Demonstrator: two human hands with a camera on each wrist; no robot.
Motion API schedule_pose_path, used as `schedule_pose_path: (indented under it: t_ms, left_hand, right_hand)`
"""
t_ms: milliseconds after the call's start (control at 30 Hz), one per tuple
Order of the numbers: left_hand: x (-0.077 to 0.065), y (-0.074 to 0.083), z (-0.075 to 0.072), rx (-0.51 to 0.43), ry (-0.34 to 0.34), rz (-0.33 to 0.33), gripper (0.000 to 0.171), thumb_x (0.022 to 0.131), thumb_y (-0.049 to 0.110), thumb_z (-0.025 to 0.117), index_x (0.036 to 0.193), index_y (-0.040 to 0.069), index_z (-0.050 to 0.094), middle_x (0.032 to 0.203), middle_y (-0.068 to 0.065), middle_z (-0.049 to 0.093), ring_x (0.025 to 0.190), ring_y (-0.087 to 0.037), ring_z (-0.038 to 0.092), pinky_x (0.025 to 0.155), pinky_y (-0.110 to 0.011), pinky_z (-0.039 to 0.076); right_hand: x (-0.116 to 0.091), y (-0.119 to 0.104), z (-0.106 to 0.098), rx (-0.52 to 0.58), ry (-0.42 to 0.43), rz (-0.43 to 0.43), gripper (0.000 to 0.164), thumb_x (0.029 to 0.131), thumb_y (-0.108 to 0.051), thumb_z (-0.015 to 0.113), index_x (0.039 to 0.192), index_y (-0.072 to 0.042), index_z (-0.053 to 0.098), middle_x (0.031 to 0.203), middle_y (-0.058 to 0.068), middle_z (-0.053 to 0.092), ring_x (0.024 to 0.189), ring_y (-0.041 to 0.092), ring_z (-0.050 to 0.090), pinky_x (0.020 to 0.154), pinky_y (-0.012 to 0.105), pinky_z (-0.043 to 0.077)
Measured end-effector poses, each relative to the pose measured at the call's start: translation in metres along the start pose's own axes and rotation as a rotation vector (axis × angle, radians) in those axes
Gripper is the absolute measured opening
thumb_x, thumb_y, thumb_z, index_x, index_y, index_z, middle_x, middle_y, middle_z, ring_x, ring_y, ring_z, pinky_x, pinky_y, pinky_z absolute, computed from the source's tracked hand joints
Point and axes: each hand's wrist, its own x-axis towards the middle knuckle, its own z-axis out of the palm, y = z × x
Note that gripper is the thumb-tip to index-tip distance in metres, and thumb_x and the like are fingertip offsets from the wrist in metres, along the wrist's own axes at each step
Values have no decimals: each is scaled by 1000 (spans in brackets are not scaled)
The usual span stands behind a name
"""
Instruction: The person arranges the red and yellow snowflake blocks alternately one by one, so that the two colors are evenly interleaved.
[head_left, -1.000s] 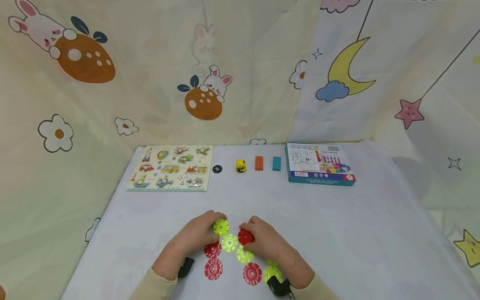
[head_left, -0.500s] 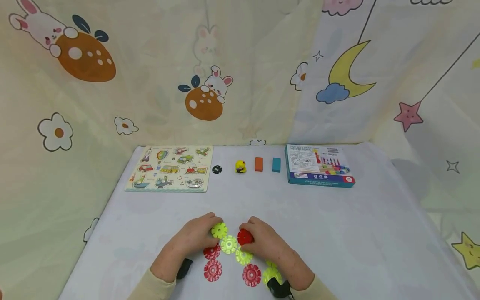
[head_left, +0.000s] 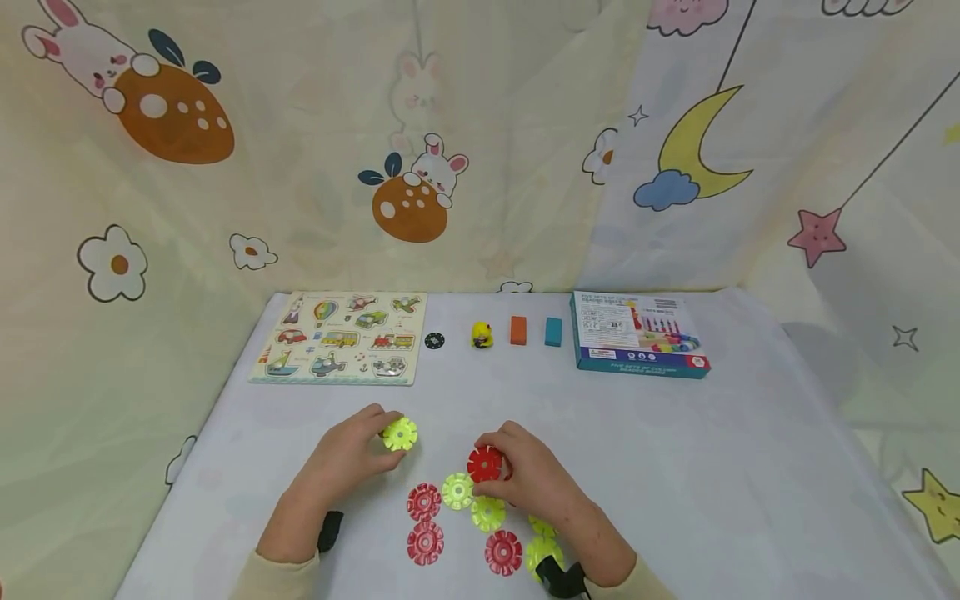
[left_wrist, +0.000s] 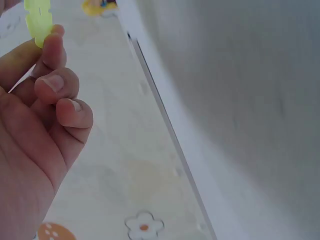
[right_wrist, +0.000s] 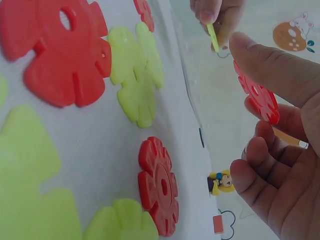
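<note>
My left hand (head_left: 339, 460) pinches a yellow-green flower-shaped plastic disc (head_left: 400, 433) with slits round its edge, left of the other discs; the left wrist view shows the disc (left_wrist: 39, 22) nearly edge-on. My right hand (head_left: 534, 473) holds a red disc (head_left: 485, 463) between thumb and fingers, over the group on the table. Below the hands lie two yellow-green discs (head_left: 457, 492) side by side, and a pair of red discs (head_left: 425, 542) to their left. Another red disc (head_left: 503, 552) lies nearer me. My right wrist partly covers more yellow-green discs (head_left: 543, 553).
Along the back of the white table stand a vehicle picture puzzle board (head_left: 337, 337), a black round chip (head_left: 434, 340), a small yellow figure (head_left: 482, 334), an orange block (head_left: 518, 330), a teal block (head_left: 553, 332) and a flat toy box (head_left: 640, 335). A printed cloth hangs behind.
My left hand has moved left and away from the group, carrying the yellow-green disc and uncovering a red disc. My right hand has shifted only slightly with its red disc.
</note>
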Motion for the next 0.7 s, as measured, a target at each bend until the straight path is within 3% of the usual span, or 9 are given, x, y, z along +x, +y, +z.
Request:
schedule_pose_path:
  t_ms: [233, 433, 700]
  left_hand:
    - [4, -44, -18, 25, 4, -139, 51, 78, 35, 76, 121, 12, 63, 93, 4, 51, 78, -14, 50, 70, -35, 45]
    - [4, -82, -32, 33, -88, -249, 57, 81, 35, 73, 127, 3, 58, 87, -2, 50, 77, -19, 47, 69, -37, 40]
    - [5, -107, -35, -44, -169, -374, 69, 83, 39, 71, 136, 1, 48, 92, -6, 54, 88, -26, 45, 74, -41, 38]
  right_hand:
    - [-2, -1, -1, 48, 19, -1, 59, 70, -41, 81, 122, -21, 61, 98, -9, 43, 86, 11, 48, 61, 19, 49]
    - [-4, 0, 0, 46, 0, 25, 60, 71, -43, 80, 123, -21, 61, 98, -9, 44, 89, 10, 48, 66, 18, 49]
    - [2, 12, 10, -41, -70, 51, 57, 72, -49, 77, 120, -24, 62, 99, -11, 45, 88, 8, 49, 71, 20, 48]
